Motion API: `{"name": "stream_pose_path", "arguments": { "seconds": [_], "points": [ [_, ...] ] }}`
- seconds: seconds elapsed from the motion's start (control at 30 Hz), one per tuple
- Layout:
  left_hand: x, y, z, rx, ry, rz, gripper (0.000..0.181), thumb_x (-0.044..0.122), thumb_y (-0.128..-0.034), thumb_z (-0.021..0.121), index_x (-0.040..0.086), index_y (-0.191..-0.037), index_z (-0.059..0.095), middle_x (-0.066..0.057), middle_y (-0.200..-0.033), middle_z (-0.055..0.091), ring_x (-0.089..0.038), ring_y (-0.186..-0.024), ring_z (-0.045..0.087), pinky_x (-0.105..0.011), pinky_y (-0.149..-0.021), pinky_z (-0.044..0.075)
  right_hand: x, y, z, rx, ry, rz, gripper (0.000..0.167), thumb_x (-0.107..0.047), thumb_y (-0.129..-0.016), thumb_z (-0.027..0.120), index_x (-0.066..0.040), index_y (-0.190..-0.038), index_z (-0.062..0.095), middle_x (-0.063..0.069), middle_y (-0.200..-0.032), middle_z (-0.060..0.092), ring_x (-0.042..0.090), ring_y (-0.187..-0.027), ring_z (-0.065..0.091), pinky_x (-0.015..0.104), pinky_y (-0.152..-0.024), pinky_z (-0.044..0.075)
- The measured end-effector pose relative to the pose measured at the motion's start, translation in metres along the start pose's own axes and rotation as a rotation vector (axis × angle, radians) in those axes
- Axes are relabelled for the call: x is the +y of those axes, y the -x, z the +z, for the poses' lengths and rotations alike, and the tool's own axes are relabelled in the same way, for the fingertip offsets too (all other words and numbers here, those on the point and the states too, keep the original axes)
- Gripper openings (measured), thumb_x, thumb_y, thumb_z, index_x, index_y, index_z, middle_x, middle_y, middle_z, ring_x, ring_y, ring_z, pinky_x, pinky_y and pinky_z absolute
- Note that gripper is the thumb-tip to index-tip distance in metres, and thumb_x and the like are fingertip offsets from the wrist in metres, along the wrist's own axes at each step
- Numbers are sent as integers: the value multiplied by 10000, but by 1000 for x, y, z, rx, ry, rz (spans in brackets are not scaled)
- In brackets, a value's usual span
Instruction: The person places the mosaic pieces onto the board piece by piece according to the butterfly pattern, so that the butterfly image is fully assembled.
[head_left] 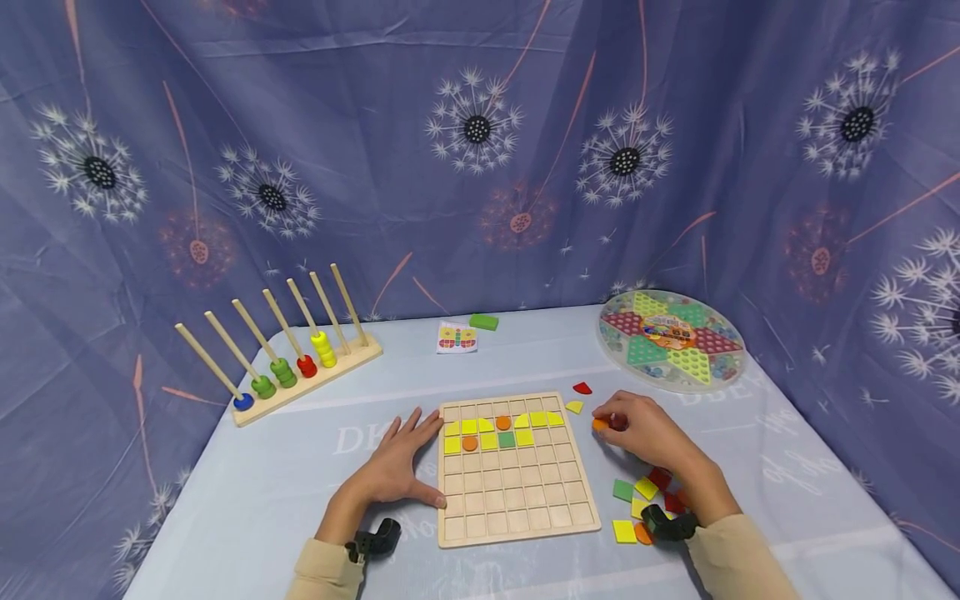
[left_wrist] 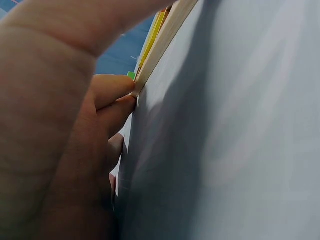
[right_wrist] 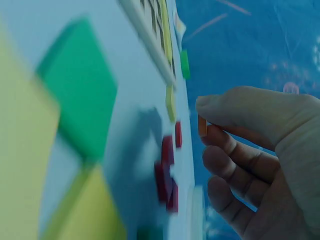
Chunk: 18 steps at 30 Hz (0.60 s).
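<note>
A wooden grid board (head_left: pixel 517 523) lies on the table, with yellow squares and curved yellow pieces, two orange discs (head_left: pixel 503 423) and a green square (head_left: pixel 506 439) in its upper rows. My left hand (head_left: pixel 397 462) rests at its left side, fingers spread, thumb and fingertips touching the edge. To the right of the board, my right hand (head_left: pixel 645 429) pinches an orange disc (right_wrist: pixel 202 126) between thumb and index finger, above the table. Dark red pieces (right_wrist: pixel 165 175) lie below that hand. A curved yellow piece (head_left: pixel 573 407) and a curved red piece (head_left: pixel 582 388) lie by the board's upper right corner.
Loose green, yellow, red and orange pieces (head_left: pixel 624 531) lie near my right wrist. At the back left stands a peg rack (head_left: pixel 311 382) with coloured beads. A butterfly picture card (head_left: pixel 457 337) and a green block (head_left: pixel 483 322) lie behind the board. A round Chinese checkers board (head_left: pixel 671 340) is back right.
</note>
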<state>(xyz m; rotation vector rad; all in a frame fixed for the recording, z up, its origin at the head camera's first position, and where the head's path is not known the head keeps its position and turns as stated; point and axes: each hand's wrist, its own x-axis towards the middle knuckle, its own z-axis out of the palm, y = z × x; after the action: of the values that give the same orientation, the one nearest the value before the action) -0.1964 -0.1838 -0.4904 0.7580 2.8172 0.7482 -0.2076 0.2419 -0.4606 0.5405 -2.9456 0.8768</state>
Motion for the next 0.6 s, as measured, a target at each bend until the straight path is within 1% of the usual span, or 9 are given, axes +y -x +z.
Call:
{"name": "stream_pose_path", "arguments": {
  "seconds": [0.17, 0.27, 0.33, 0.4, 0.53, 0.6],
  "points": [
    [0, 0, 0, 1, -1, 3, 1289, 721, -488, 799, 135, -1523, 300, 14, -1578, 219, -270, -1454, 57, -499, -1149, 16, -21, -10, 8, -47, 18, -41, 233, -195, -809, 763, -159, -1039, 750, -104, -962, 604, 98, -795, 514, 283, -687, 468],
    [0, 0, 0, 2, -4, 2, 1293, 724, -482, 799, 137, -1522, 303, 18, -1577, 223, -269, -1454, 61, -499, -1149, 21, -32, -16, 14, -69, 21, -87, 235, -193, -817, 757, -143, -1047, 748, -94, -954, 610, 99, -751, 508, 273, -635, 456],
    [0, 0, 0, 1, -6, -1, 1296, 726, -480, 798, 135, -1521, 304, 20, -1576, 224, -268, -1454, 61, -500, -1150, 22, -40, -21, 18, -79, 35, -128, 229, -187, -822, 754, -133, -1044, 748, -85, -941, 614, 97, -750, 517, 278, -643, 462],
    [0, 1, 0, 0, -4, -4, 1296, 727, -480, 798, 134, -1521, 304, 21, -1576, 224, -267, -1455, 59, -500, -1149, 20, -46, -26, 23, -92, 49, -150, 217, -186, -822, 755, -132, -1032, 752, -84, -927, 610, 96, -765, 526, 292, -673, 473],
    [0, 1, 0, -2, -7, -4, 1295, 736, -484, 790, 137, -1523, 301, 22, -1577, 220, -260, -1455, 52, -498, -1150, 17, -57, -33, 33, -131, 79, -140, 191, -215, -821, 761, -164, -1005, 759, -98, -912, 592, 94, -798, 526, 318, -741, 483],
    [0, 1, 0, -1, -5, -2, 1294, 736, -485, 789, 138, -1523, 301, 20, -1577, 220, -258, -1455, 51, -495, -1150, 15, -60, -35, 38, -146, 88, -142, 185, -219, -817, 763, -172, -995, 761, -96, -901, 591, 102, -797, 527, 325, -742, 483]
  ]
}}
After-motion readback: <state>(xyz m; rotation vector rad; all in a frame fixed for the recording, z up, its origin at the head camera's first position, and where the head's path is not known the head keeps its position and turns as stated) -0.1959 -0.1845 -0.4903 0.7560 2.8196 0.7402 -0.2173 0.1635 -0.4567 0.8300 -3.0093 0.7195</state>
